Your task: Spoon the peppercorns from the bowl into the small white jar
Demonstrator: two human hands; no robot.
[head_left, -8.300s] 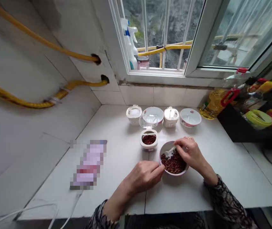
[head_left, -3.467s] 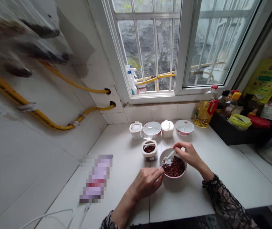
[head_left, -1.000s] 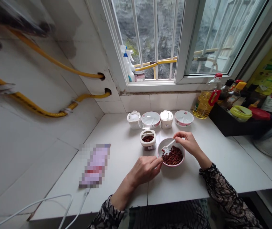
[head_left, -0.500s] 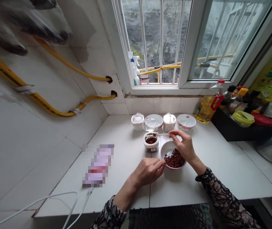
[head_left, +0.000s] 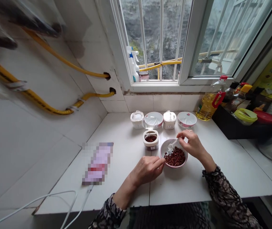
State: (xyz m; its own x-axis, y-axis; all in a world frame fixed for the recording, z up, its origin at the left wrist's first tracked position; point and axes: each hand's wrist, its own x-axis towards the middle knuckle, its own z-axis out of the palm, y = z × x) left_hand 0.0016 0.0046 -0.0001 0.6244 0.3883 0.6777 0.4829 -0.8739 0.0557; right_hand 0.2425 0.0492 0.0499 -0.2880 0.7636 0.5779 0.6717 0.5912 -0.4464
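Observation:
A small white spoon (head_left: 172, 145) is pinched in my right hand (head_left: 191, 144), its scoop end inside a white bowl with a pink rim (head_left: 164, 147). Dark red peppercorns (head_left: 175, 156) cover the lower part of that bowl. My left hand (head_left: 147, 170) grips the bowl's left edge between closed fingers and thumb. Just left of the bowl stands a seasoning jar (head_left: 150, 145) with its lid up, holding more of the same peppercorns.
Behind the jar are two white lidded jars (head_left: 137, 120) (head_left: 169, 120) and two patterned bowls (head_left: 154, 118) (head_left: 187, 120). An oil bottle (head_left: 207, 105) and a black rack (head_left: 224, 124) of condiments stand right. A blurred purple object (head_left: 98, 163) with a white cable lies left.
My right hand has carried the spoon from above the open jar rightward and down into the bowl. The left hand stays at the bowl's rim. The view has shifted slightly.

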